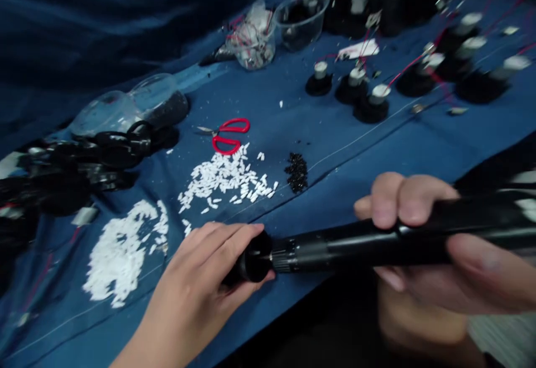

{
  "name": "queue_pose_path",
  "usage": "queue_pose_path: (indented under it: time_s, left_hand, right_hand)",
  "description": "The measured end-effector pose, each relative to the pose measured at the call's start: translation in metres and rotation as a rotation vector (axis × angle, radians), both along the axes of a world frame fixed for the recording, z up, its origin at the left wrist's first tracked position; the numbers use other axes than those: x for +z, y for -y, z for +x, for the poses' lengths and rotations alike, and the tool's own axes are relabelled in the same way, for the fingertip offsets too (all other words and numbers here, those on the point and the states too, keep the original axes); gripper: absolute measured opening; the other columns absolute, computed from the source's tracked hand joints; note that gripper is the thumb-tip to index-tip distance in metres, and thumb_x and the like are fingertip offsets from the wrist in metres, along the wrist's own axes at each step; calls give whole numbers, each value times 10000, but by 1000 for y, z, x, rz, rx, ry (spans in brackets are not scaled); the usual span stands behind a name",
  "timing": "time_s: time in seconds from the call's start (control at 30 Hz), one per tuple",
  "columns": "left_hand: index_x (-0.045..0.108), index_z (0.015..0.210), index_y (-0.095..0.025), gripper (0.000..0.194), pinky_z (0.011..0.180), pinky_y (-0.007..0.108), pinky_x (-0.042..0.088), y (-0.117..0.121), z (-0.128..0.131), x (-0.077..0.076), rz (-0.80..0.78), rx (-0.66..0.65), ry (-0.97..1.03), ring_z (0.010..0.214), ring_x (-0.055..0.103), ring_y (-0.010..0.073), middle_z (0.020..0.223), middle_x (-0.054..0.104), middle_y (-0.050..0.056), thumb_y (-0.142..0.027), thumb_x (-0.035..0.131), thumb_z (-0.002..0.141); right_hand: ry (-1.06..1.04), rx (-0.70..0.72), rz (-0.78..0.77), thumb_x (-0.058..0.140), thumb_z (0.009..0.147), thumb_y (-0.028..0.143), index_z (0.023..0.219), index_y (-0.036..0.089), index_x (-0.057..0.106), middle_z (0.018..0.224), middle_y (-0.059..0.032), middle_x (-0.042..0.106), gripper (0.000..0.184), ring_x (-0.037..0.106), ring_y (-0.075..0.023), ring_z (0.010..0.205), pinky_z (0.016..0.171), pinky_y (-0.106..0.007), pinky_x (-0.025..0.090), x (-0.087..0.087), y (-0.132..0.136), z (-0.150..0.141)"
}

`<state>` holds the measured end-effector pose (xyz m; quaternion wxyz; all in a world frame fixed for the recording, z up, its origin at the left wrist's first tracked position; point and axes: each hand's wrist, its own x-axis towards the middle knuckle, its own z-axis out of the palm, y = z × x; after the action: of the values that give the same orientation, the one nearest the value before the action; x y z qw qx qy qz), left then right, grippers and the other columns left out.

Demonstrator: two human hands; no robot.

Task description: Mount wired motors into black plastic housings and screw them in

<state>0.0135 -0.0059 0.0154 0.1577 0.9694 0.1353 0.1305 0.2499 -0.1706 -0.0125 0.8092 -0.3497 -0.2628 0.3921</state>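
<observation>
My right hand (pixel 422 234) is wrapped round a long black cylindrical tool (pixel 377 242) that lies level above the table's near edge. Its fingers curl over the top and the thumb presses underneath. My left hand (pixel 209 267) grips a round black cap-like part (pixel 253 259) against the tool's left tip. Both hands are closed on what they hold.
A blue cloth (pixel 335 144) covers the table. On it lie red-handled scissors (pixel 226 133), two piles of small white pieces (pixel 226 178) (pixel 121 251), a small heap of black bits (pixel 296 171), black round parts with red wires (pixel 371 103), clear tubs (pixel 301 16) and black rings (pixel 84 156).
</observation>
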Motion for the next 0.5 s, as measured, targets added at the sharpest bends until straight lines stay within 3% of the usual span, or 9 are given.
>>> queue_pose_path:
  time_s: [0.13, 0.23, 0.3, 0.43, 0.5]
  left_hand:
    - [604, 1420, -221, 489, 872, 398, 576, -6, -5, -4, 76, 29, 4, 1014, 716, 246, 1179, 754, 74, -464, 701, 1007]
    - [590, 1439, -233, 523, 871, 406, 599, -8, -9, -7, 95, 89, 29, 1029, 729, 258, 1191, 752, 77, -505, 689, 1003]
    - [587, 1437, -248, 522, 875, 414, 615, -7, -10, -8, 85, 117, 46, 1039, 735, 265, 1202, 749, 76, -502, 697, 995]
    - [568, 1454, -260, 529, 901, 436, 635, -2, -9, -11, 54, 131, 42, 1094, 736, 285, 1257, 734, 84, -472, 704, 988]
    - [547, 1474, -256, 537, 922, 443, 636, -1, -7, -13, 38, 138, 27, 1133, 726, 289, 1293, 721, 92, -464, 689, 1000]
  right_hand:
    - [-18, 16, 148, 697, 874, 430, 1042, 238, 714, 938, -43, 573, 255, 493, -101, 523, 226, -162, 295, 0, -12, 6]
    - [-81, -90, 182, 686, 854, 497, 1043, 238, 725, 929, -46, 575, 323, 518, -116, 560, 206, -144, 240, -5, -13, 16]
    - [-114, -286, 157, 706, 838, 511, 1025, 236, 740, 935, -40, 601, 334, 579, -131, 588, 220, -154, 265, -6, -12, 20]
    - [15, -783, 54, 681, 816, 327, 985, 203, 759, 990, -57, 684, 224, 654, -173, 663, 353, -235, 464, -5, -16, 19]
    - [89, -894, -17, 647, 807, 268, 966, 197, 748, 1007, -61, 702, 201, 632, -164, 654, 406, -249, 505, -3, -20, 18]
